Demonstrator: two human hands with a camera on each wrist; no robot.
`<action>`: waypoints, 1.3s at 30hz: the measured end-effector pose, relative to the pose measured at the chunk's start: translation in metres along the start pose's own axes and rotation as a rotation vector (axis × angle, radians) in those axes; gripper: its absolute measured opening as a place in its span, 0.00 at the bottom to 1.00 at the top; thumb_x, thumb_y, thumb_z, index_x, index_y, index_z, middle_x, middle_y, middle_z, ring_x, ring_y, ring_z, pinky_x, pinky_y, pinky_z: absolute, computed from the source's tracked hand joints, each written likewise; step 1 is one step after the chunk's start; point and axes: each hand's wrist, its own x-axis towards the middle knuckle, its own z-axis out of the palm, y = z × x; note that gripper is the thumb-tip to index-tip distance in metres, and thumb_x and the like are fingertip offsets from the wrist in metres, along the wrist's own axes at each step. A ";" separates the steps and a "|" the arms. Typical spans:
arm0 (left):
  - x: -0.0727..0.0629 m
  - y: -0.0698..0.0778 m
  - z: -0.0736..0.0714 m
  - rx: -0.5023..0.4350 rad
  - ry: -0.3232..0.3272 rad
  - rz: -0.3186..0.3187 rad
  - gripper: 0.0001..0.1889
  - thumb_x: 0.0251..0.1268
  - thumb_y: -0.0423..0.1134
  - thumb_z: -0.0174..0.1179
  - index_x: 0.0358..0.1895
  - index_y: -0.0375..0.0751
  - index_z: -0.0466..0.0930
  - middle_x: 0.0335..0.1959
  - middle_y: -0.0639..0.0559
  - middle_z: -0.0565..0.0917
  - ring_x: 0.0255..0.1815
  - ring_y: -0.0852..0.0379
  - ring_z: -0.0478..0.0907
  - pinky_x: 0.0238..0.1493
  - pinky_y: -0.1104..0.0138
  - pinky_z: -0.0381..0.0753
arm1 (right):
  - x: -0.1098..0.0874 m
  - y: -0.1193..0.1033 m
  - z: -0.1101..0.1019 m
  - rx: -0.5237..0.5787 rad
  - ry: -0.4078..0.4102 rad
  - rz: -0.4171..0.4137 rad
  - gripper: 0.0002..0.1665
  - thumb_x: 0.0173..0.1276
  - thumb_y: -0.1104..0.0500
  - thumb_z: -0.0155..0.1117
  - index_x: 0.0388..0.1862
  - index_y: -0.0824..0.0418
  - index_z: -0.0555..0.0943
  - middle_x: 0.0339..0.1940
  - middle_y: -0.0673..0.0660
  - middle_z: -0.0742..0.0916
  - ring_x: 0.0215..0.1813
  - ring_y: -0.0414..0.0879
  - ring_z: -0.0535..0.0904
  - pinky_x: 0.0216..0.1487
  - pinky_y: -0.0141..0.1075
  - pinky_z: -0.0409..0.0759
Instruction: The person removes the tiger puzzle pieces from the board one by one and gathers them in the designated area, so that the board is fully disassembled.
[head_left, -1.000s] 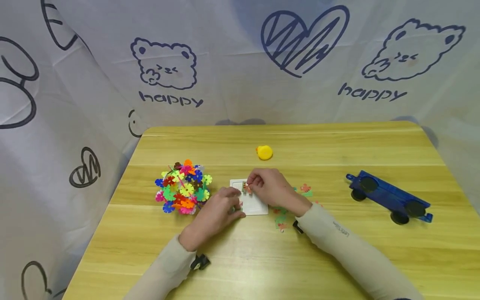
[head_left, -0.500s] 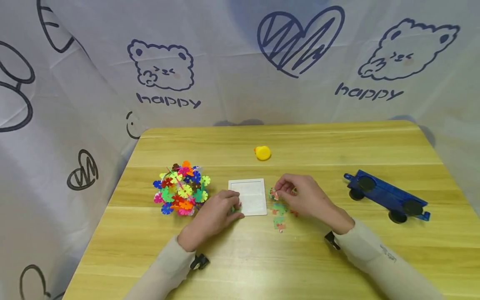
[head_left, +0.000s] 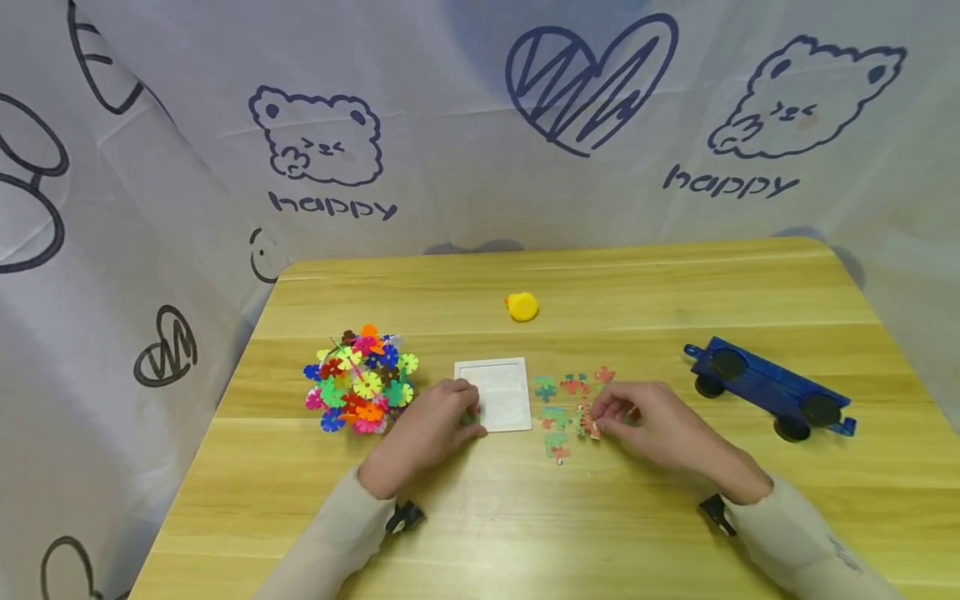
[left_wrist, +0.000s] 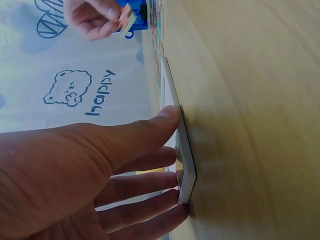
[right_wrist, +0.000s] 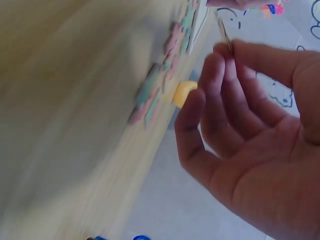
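Observation:
A square white puzzle tray lies on the table. My left hand holds its left edge and near corner; in the left wrist view the thumb presses on the rim and the fingers curl along the side. Something greenish shows beside these fingers, mostly hidden. Between thumb and fingertips my right hand pinches an orange and green puzzle piece, seen edge-on in the right wrist view. Several loose puzzle pieces in green and orange lie right of the tray.
A ball of colourful flower-shaped plastic pieces stands left of the tray. Beyond the tray sits a yellow toy duck. At the right a blue toy car lies with its black wheels showing. A drawn-on white cloth hangs behind the table.
My right hand has moved right and towards me, from above the tray to the loose pieces, with a puzzle piece at its fingertips. The left hand stays on the tray.

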 end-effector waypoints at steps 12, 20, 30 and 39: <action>0.001 -0.001 0.001 -0.011 -0.018 0.010 0.18 0.68 0.40 0.78 0.55 0.35 0.90 0.56 0.43 0.88 0.55 0.45 0.85 0.60 0.54 0.89 | -0.007 0.011 0.004 0.048 -0.161 -0.063 0.06 0.77 0.65 0.69 0.46 0.55 0.88 0.37 0.45 0.89 0.39 0.32 0.82 0.41 0.30 0.85; 0.000 0.000 0.000 -0.046 -0.051 -0.005 0.19 0.72 0.41 0.75 0.60 0.34 0.87 0.59 0.44 0.85 0.59 0.45 0.82 0.64 0.54 0.88 | -0.009 0.010 0.012 0.002 -0.135 -0.067 0.07 0.74 0.67 0.72 0.46 0.56 0.86 0.36 0.44 0.87 0.39 0.32 0.80 0.42 0.30 0.84; -0.001 -0.001 0.001 -0.058 -0.047 -0.007 0.20 0.72 0.40 0.75 0.60 0.33 0.87 0.59 0.44 0.84 0.57 0.46 0.81 0.61 0.56 0.88 | -0.010 0.009 0.015 -0.043 -0.088 -0.058 0.07 0.74 0.66 0.73 0.45 0.54 0.87 0.38 0.43 0.87 0.39 0.31 0.79 0.42 0.30 0.85; -0.001 -0.004 0.002 -0.074 -0.044 -0.004 0.19 0.73 0.41 0.75 0.60 0.33 0.86 0.61 0.43 0.84 0.59 0.46 0.80 0.61 0.55 0.87 | -0.007 0.002 0.024 -0.032 -0.075 -0.095 0.04 0.76 0.62 0.74 0.44 0.53 0.88 0.37 0.42 0.87 0.38 0.29 0.79 0.42 0.30 0.85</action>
